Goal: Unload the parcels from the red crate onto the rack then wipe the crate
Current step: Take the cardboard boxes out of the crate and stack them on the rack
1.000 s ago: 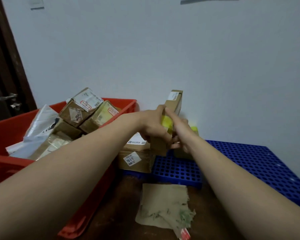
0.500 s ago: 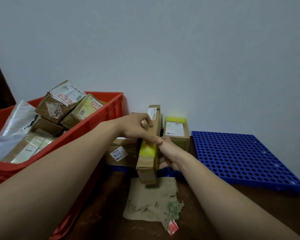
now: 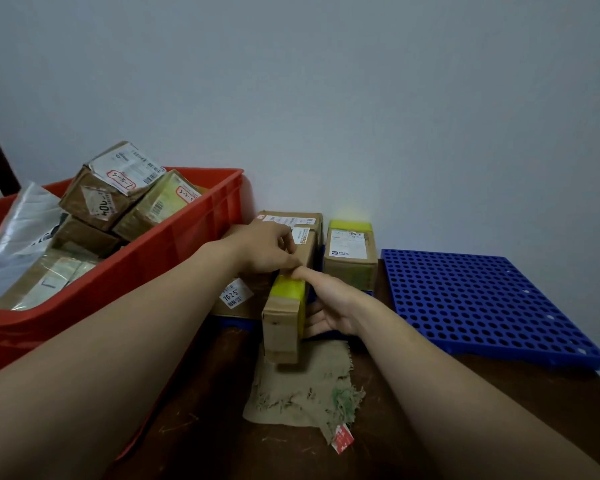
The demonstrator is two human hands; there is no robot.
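Observation:
The red crate (image 3: 174, 244) stands at the left, holding several taped cardboard parcels (image 3: 111, 188) and a white plastic mailer (image 3: 25, 223). Both hands hold a long narrow parcel (image 3: 281, 327) with a yellow tape band, lying on its edge with its near end over the cloth. My left hand (image 3: 264, 249) grips its top from the left. My right hand (image 3: 329, 306) pinches it from the right, thumb on top and fingers along the side. The blue perforated rack (image 3: 482, 299) lies at the right; another blue rack section under the unloaded parcels is mostly hidden.
A yellow-taped box (image 3: 350, 258) and a flat box labelled 70-2-5 (image 3: 236, 299) stand against the wall beside the crate. A frayed tan cloth (image 3: 302, 393) with a red tag lies on the dark wooden surface in front. The grey wall is close behind.
The long parcel went from standing upright near the wall to lying on its edge, lower and nearer to me. Both hands stayed on it.

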